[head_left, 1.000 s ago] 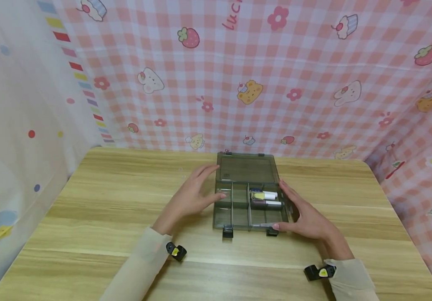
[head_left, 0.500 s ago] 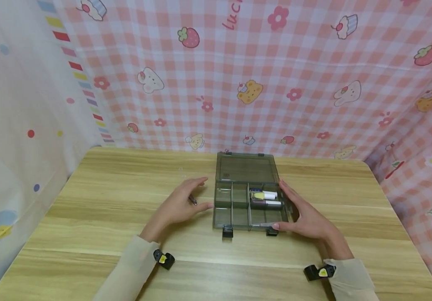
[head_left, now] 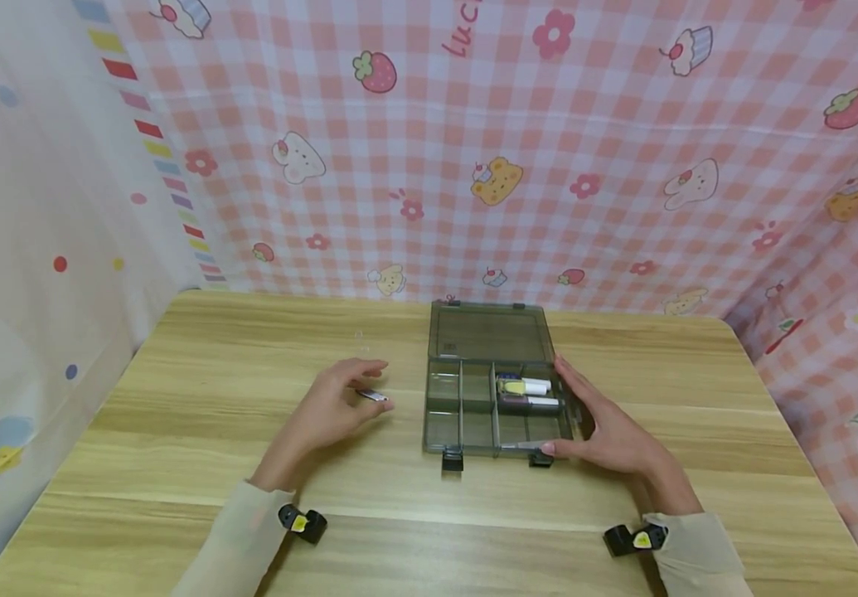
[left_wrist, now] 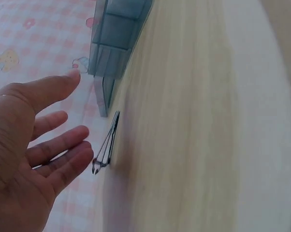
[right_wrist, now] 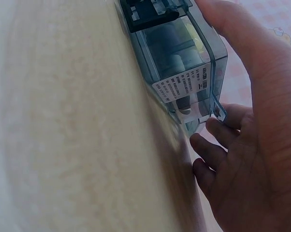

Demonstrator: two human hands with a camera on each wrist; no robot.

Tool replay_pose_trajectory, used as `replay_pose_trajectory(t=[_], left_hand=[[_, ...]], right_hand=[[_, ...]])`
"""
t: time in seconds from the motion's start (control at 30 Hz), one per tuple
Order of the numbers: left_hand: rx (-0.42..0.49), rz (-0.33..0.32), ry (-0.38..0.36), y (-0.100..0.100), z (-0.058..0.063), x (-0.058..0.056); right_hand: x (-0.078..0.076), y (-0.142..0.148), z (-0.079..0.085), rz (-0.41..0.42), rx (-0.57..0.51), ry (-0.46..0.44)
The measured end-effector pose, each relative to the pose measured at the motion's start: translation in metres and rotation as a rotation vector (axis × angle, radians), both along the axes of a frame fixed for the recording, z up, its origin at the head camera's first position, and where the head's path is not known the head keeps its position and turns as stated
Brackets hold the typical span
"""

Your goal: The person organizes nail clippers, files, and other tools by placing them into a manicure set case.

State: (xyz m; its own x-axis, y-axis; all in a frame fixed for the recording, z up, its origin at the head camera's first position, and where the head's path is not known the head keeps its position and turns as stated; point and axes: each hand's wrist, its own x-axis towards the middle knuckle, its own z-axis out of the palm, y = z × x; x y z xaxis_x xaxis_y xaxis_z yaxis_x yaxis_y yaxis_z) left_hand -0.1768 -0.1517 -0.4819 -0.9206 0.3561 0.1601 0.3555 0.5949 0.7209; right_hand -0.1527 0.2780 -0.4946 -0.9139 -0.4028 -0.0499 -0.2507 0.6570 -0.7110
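A metal nail clipper (head_left: 373, 395) lies on the table beside my left hand (head_left: 324, 412). In the left wrist view the clipper (left_wrist: 107, 145) is just past the fingertips, and the fingers are loosely bent around nothing. To the right stands a smoky grey compartment box (head_left: 477, 423), its lid (head_left: 490, 333) laid back. My right hand (head_left: 611, 427) holds the box's right side, thumb at the front corner and fingers toward the hinge. Inside are a yellow bottle with a white cap (head_left: 525, 387) and a dark bottle (head_left: 516, 404), both like nail polish.
Two black latches hang at the box's front, one of them the left latch (head_left: 453, 460). A small clear piece (head_left: 358, 335) lies on the wooden table (head_left: 429, 531) behind my left hand. A pink checked cloth (head_left: 429, 133) hangs behind the table.
My left hand has drawn back leftward from the box. The nail clipper, partly hidden by that hand half a second ago, now shows on the table. My right hand has stayed at the box.
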Motion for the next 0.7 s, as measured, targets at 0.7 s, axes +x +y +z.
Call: replay_pose_trajectory(t=[0.7], left_hand=[[0.027,0.036,-0.132,-0.012,-0.009,-0.009]], right_hand=[[0.001,0.0,0.0,0.003,-0.007,0.0]])
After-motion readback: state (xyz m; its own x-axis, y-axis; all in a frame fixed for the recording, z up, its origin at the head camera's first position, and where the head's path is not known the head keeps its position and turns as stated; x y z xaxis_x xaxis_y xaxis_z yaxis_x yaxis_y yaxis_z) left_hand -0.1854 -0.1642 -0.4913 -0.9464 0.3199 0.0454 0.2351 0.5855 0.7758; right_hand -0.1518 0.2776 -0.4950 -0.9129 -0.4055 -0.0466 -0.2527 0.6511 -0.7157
